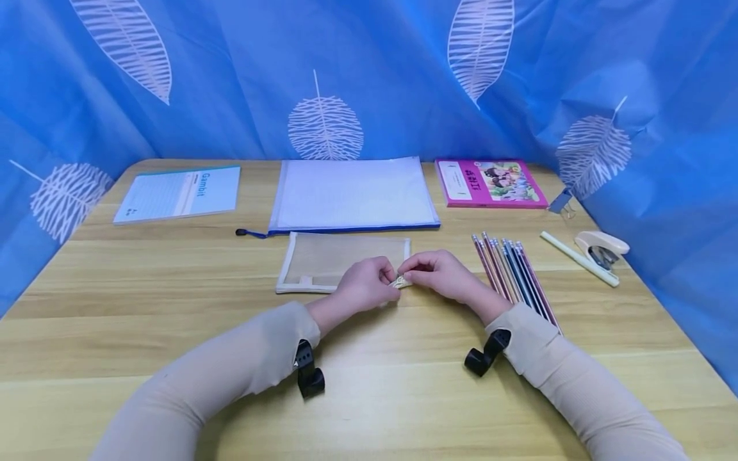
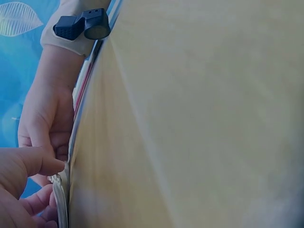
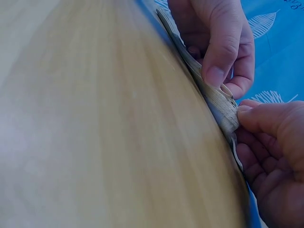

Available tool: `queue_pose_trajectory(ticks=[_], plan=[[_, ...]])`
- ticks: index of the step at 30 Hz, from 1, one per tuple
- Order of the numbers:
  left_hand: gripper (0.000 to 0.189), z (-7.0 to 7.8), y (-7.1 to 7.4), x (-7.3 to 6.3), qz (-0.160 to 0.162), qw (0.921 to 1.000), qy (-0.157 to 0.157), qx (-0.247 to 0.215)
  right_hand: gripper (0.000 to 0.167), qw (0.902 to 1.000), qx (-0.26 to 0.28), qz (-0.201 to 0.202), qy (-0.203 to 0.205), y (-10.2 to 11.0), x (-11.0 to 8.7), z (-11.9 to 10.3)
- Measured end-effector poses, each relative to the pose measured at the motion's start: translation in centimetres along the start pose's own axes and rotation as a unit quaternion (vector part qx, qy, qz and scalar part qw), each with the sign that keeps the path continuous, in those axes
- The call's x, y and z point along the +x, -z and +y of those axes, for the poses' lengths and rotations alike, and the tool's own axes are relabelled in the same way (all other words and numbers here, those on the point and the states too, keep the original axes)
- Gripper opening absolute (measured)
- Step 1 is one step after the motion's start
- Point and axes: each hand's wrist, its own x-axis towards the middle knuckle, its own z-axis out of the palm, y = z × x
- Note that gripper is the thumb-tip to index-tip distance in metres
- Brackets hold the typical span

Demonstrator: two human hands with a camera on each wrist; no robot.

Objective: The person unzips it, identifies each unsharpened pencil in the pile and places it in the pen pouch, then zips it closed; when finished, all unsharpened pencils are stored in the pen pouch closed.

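Note:
A pale mesh zip pouch (image 1: 323, 262) lies flat on the wooden table in the head view, its zipped edge towards me. At its near right corner both hands meet. My left hand (image 1: 364, 283) pinches the zipped edge (image 3: 216, 102) between thumb and fingers, close to the zipper's end. My right hand (image 1: 441, 275) pinches the corner just beside it, thumb against fingers. In the left wrist view the zipper strip (image 2: 59, 204) runs down from the left thumb. The fingers partly hide the zipper pull.
Behind the pouch lies a white document bag (image 1: 354, 195) with a blue zip. A notebook (image 1: 179, 194) is at far left, a pink book (image 1: 490, 184) at far right. Right of my hands are several pencils (image 1: 510, 262), a pale pen (image 1: 579, 258), a cream stapler-like tool (image 1: 602, 246) and a blue binder clip (image 1: 560, 202).

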Motion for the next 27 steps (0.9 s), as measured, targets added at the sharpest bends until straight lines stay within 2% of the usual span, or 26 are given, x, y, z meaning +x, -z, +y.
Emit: queue_pose_trajectory(ticks=[8,11,14,18,22,25,27], plan=[[0.009,0.0,0.4,0.2,-0.003,0.9988,-0.004,-0.049,0.016,0.9998,0.006,-0.013,0.014,0.3,-0.1,0.0],[0.002,-0.2,0.4,0.3,0.007,0.9969,-0.001,-0.078,0.017,0.9995,-0.007,-0.017,0.028,0.4,-0.1,0.2],[0.004,-0.5,0.3,0.4,0.018,0.9920,0.002,-0.125,0.018,0.9990,-0.022,-0.016,0.037,0.3,-0.2,0.2],[0.007,-0.8,0.2,0.6,0.019,0.9781,-0.006,-0.207,0.019,0.9992,-0.024,-0.008,0.030,0.2,-0.2,0.0],[0.011,-1.2,0.2,0.8,-0.010,0.9565,-0.017,-0.291,0.018,0.9997,-0.017,-0.005,0.019,0.1,-0.2,0.0],[0.010,-1.6,0.3,0.9,-0.031,0.9406,-0.010,-0.338,0.017,0.9998,-0.009,-0.009,0.018,0.0,-0.2,0.1],[0.007,-1.7,0.4,0.8,-0.033,0.9358,0.003,-0.351,0.016,0.9998,-0.006,-0.011,0.016,-0.1,-0.1,0.2]])
